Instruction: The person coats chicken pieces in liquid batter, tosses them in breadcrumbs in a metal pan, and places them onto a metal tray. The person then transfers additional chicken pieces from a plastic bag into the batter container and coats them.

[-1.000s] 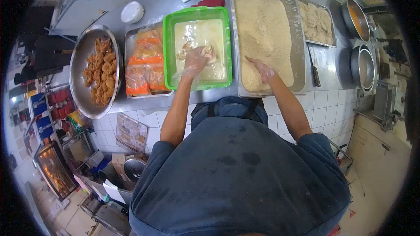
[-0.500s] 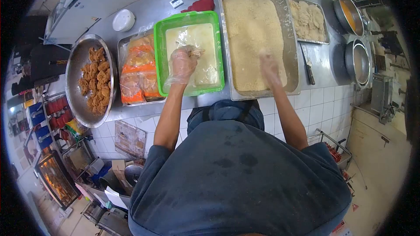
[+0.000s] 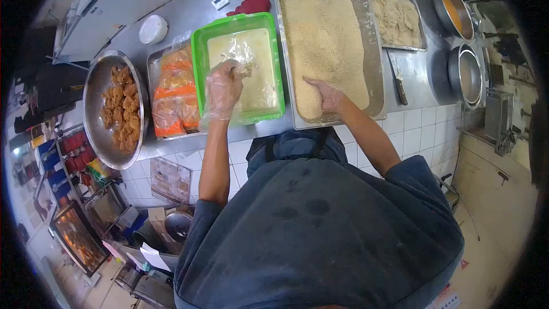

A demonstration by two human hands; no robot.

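Over the green tub [image 3: 278,74] of pale liquid [image 3: 260,88], my left hand [image 3: 223,87], in a clear plastic glove, is closed round a small wet piece [image 3: 243,70] that looks like raw meat. My right hand [image 3: 327,96], also gloved, rests at the near left part of the steel bin, on the pale breading [image 3: 329,28]; its thumb is spread from the fingers and I see nothing in it. Beyond the bin, a tray [image 3: 424,47] holds coated pieces [image 3: 394,17].
Left of the tub are bagged orange-and-yellow packs [image 3: 177,88] and a steel bowl [image 3: 91,131] of fried pieces [image 3: 123,109]. A white container [image 3: 153,30], a red cloth [image 3: 251,5] and a timer [image 3: 220,3] lie behind. At right are a knife [image 3: 401,87] and metal bowls [image 3: 470,77].
My left hand has come up from the liquid with the piece in its grip. My right hand moved about over the breading and now rests near its front left. The view has shifted slightly.
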